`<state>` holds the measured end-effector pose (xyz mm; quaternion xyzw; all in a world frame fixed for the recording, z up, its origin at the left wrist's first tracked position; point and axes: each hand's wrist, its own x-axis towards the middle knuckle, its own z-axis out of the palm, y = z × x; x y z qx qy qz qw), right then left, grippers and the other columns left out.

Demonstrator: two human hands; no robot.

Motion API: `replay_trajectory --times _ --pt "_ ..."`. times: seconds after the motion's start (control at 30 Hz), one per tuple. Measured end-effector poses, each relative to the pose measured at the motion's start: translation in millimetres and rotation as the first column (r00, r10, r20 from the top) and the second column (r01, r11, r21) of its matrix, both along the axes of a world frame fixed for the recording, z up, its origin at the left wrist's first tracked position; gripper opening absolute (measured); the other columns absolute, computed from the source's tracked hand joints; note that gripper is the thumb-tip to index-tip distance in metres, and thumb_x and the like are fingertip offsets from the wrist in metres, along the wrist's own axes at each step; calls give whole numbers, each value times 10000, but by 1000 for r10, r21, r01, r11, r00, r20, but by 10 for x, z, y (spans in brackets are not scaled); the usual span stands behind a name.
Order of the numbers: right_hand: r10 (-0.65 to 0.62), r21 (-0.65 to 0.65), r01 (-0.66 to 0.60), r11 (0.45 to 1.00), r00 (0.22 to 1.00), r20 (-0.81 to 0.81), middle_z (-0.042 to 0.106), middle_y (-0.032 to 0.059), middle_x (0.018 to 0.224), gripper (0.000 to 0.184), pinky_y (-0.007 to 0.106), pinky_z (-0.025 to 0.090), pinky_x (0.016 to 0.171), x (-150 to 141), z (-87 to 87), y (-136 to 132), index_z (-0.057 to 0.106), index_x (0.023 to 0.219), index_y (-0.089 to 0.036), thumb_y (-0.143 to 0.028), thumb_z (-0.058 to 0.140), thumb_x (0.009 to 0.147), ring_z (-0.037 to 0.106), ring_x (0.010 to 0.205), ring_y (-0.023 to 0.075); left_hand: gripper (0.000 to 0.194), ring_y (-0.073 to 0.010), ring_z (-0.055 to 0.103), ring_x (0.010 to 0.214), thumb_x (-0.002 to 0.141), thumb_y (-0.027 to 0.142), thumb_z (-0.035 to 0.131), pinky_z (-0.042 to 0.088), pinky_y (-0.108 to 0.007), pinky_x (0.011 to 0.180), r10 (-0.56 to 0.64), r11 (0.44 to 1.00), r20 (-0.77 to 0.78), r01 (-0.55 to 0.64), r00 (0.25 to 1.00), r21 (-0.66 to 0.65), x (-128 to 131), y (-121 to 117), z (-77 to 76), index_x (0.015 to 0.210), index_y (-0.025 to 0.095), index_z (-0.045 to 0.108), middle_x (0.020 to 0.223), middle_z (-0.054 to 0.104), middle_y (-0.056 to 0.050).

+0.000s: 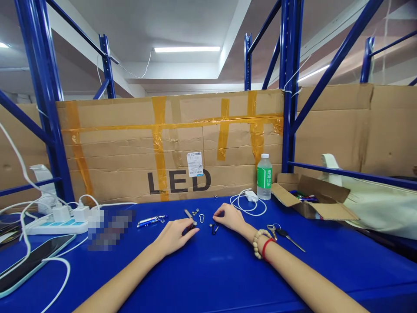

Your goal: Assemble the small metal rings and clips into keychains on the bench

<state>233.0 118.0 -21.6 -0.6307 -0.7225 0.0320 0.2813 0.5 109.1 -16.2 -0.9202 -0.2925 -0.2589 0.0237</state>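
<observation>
My left hand (176,235) is over the blue tabletop, its thumb and fingers closed round a small dark piece with a silvery end (194,224). To its right, my right hand (230,216) is curled in a pinch near the surface; anything between those fingertips is too small to make out. Between the hands lie a small silver clip (201,218), several tiny round metal pieces (195,212) and a short metal cylinder (188,213). A small black part (214,229) lies just below the right fingertips. Blue metallic pen-like tubes (152,221) rest left of my left hand.
Keys (283,233) lie beside my right wrist. Behind are a white charger cable (249,211), a bottle (264,177) and an open carton (314,202). At left are a power strip (58,226) and a phone (35,263). Cardboard (124,161) and blue posts (289,87) bound the back.
</observation>
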Motion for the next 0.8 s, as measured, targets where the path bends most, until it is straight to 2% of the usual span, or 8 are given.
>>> replay_trajectory --times 0.2,0.3,0.4,0.5,0.63,0.8 --pt "13 4 -13 1000 999 -32 607 -5 879 154 233 386 676 -3 15 -53 667 798 -223 -303 580 700 549 820 135 297 -138 510 625 917 381 393 304 -226 551 14 1000 -8 -14 1000 8 -7 -45 38 745 155 482 717 548 8" --pt "80 127 -74 989 996 -47 606 -10 853 146 227 370 626 -78 75 -110 664 788 -223 -314 571 722 538 737 114 281 -137 515 616 911 373 409 306 -226 543 18 1000 -18 -17 1000 3 -9 -38 34 752 159 496 718 556 11" --pt "286 315 -240 918 952 -109 602 -10 812 174 208 361 560 -209 145 -174 660 808 -220 -348 556 755 498 600 74 248 -140 527 630 907 345 422 316 -221 550 5 1000 -21 -6 1000 -13 -17 -5 13 755 162 493 720 560 15" --pt "469 409 -382 829 873 -137 603 7 807 192 191 375 549 -337 167 -234 662 827 -205 -355 554 774 495 582 62 209 -152 547 675 908 324 418 338 -220 576 -17 999 -9 17 1000 -35 -28 29 -2 802 166 504 758 575 9" --pt "562 404 -472 784 816 -136 607 21 808 190 184 395 562 -423 104 -274 668 844 -195 -334 553 785 516 613 69 161 -167 569 773 921 292 397 369 -223 639 -53 996 2 53 999 -73 -41 53 -9 942 180 511 873 596 -2" --pt "603 383 -510 770 778 -176 594 25 781 182 185 407 579 -446 32 -255 670 788 -183 -337 574 772 514 637 75 152 -176 573 765 923 271 395 364 -226 615 -49 997 -48 46 998 -63 -37 38 -14 946 179 513 871 603 -4"
